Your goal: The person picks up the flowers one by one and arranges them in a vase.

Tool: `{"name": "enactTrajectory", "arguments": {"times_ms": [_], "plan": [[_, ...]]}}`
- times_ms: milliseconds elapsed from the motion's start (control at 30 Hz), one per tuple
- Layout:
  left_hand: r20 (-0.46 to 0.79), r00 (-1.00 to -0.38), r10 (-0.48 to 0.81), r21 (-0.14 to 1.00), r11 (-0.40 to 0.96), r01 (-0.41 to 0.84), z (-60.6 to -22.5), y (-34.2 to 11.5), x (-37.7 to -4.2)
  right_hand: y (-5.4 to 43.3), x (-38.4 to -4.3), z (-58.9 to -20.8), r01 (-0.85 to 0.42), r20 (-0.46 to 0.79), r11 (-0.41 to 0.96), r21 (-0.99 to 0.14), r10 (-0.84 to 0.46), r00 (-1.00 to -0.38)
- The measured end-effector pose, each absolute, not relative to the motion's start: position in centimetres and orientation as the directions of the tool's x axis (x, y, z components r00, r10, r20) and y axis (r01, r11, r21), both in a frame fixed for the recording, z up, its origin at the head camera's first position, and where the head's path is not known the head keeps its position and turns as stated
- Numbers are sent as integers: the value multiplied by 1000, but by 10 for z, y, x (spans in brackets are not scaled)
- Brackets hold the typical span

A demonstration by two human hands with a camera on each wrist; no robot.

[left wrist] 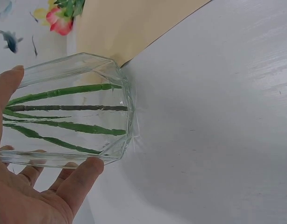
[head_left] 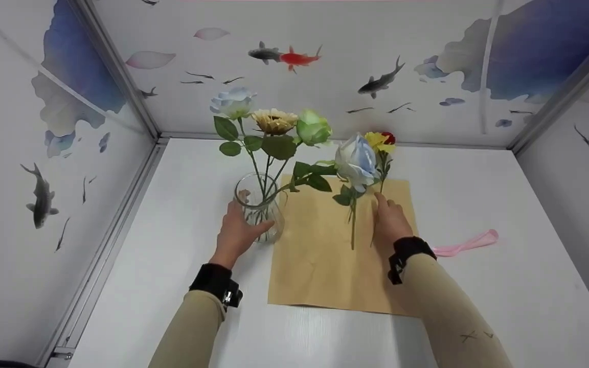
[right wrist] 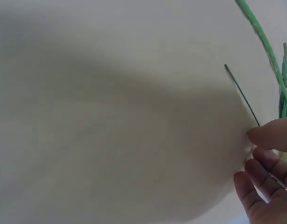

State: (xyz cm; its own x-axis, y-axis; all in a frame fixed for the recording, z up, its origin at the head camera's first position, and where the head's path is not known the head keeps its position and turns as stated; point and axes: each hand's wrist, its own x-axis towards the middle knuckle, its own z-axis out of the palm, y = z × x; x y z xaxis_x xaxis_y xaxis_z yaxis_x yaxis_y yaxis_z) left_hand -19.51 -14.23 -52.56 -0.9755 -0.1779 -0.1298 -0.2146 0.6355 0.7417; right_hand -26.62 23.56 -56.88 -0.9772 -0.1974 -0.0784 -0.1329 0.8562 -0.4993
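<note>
My left hand [head_left: 236, 230] grips a clear glass vase [head_left: 277, 225] at the left edge of the paper, thumb and fingers on opposite sides. In the vase stand a pale blue flower [head_left: 233, 103], a tan sunflower [head_left: 274, 122] and a green rose [head_left: 314, 128]; their green stems [left wrist: 64, 91] show through the glass in the left wrist view. My right hand [head_left: 392, 220] pinches a thin flower stem [right wrist: 242, 93] between thumb and fingers, below a yellow flower [head_left: 378, 141] and a red flower [head_left: 389, 138]. A blue-and-white rose [head_left: 357, 162] is just left of that hand.
Brown kraft paper [head_left: 310, 271] lies on the white table [head_left: 172, 214] beneath the loose flowers. A pink ribbon [head_left: 471, 243] is right of the right wrist. White panels [head_left: 325, 92] printed with fish enclose the back and sides.
</note>
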Motion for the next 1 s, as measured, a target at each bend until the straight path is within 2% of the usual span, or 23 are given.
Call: {"name": "enactTrajectory", "arguments": {"times_ms": [333,667,1000], "plan": [[-126,-977,-172,746,633,-207,-526,-143,-195,237,-264,-572,-108,-111,855,-507,-189,-976],[-152,-971,-183,747,622,-234,-523,-143,-194,234,-265,-568,-7,-236,855,-519,-152,-960],[-139,-974,-180,746,628,-223,-525,-143,-194,238,-265,-571,-59,-254,872,-487,-205,-945]]}}
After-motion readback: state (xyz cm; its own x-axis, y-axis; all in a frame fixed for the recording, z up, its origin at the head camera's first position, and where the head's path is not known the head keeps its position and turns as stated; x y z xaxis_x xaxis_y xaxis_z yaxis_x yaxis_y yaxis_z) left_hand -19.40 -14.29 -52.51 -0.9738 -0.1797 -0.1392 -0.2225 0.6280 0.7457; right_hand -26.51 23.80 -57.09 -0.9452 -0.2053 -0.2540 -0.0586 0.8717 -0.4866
